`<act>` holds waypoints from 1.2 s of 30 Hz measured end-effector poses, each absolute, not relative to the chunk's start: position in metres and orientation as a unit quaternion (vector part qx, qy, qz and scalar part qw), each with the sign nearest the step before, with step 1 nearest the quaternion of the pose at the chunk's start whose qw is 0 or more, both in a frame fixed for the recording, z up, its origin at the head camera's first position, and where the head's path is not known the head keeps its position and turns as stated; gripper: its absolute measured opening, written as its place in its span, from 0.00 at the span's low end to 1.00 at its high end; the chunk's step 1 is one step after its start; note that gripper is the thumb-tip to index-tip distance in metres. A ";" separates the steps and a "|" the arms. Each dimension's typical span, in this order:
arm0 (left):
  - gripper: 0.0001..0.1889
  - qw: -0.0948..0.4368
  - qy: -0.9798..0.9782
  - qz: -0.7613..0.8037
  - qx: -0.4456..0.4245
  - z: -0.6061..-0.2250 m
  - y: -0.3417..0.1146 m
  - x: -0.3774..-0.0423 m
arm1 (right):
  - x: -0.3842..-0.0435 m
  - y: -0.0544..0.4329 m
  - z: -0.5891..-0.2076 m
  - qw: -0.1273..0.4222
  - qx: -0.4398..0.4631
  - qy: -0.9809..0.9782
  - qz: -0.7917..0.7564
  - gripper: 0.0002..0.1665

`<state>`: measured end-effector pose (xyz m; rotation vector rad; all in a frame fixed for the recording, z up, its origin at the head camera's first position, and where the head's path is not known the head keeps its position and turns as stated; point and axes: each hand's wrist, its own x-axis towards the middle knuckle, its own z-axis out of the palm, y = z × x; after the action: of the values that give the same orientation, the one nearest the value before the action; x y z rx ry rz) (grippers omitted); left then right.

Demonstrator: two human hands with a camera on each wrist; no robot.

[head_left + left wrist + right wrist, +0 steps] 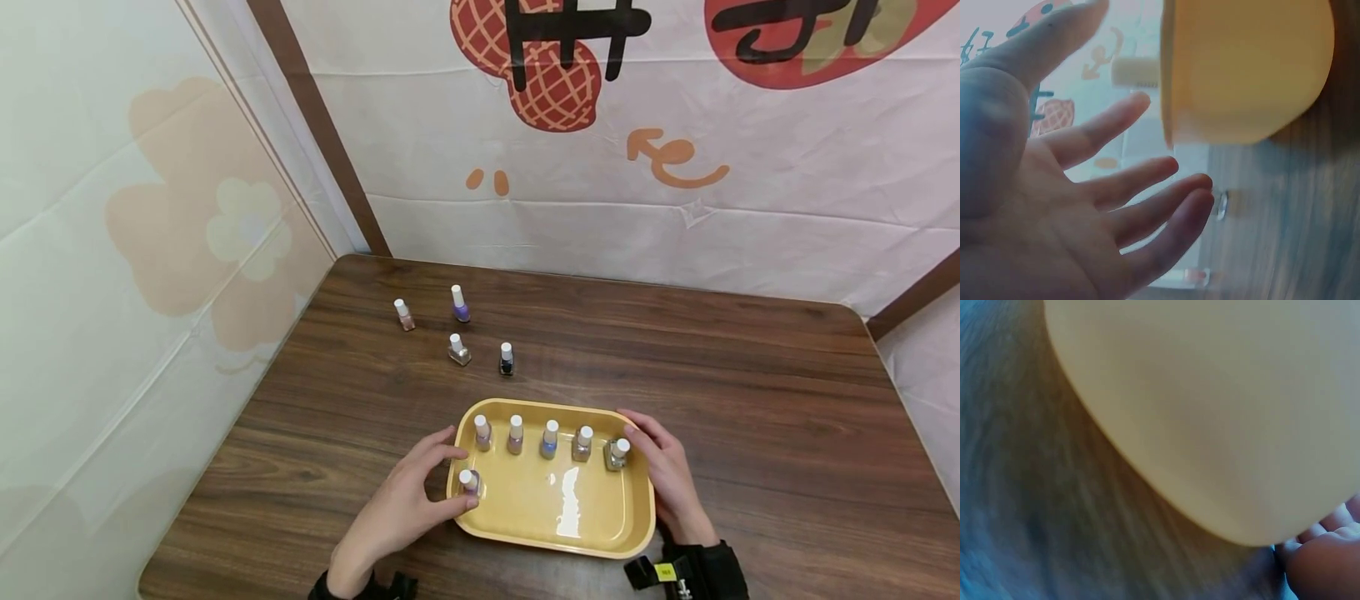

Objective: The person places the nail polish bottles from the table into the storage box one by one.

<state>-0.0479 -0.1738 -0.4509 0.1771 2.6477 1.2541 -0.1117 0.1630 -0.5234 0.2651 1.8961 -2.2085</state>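
Observation:
A yellow tray (555,546) stands on the table holding a row of several white-capped nail polish bottles along its far side, among them a blue one (549,442). One more bottle (469,481) stands near the tray's left end. Around that bottle my left hand (408,496) is spread, thumb and fingers apart. In the left wrist view its fingers are nearly straight beside the white cap (1135,72), with a gap between. At the tray's right end my right hand (667,471) grips the rim, next to a bottle (617,452) in the corner.
Beyond the tray stand a pink bottle (405,317), a purple bottle (461,307), a greyish bottle (459,352) and a black bottle (507,361). The brown wooden table (750,400) meets printed cloth walls (420,225) at the back and left.

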 end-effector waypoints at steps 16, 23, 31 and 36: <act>0.14 -0.011 0.902 0.432 -0.007 -0.462 -0.191 -0.095 | -0.112 0.164 -0.524 0.105 0.096 0.646 -0.750 0.30; 0.13 -0.054 0.910 0.411 -0.005 -0.468 -0.195 -0.126 | -0.111 0.163 -0.524 0.111 0.093 0.640 -0.754 0.30; 0.15 -0.055 0.908 0.414 -0.024 -0.471 -0.196 -0.156 | -0.111 0.163 -0.523 0.107 0.096 0.638 -0.757 0.29; 0.17 -0.054 0.902 0.424 -0.060 -0.478 -0.192 -0.175 | -0.111 0.163 -0.523 0.108 0.097 0.636 -0.758 0.29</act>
<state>-0.1752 -0.1924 -0.4781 -0.1940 2.9366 1.3791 -0.1109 0.1633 -0.5230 0.2869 1.8724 -2.2302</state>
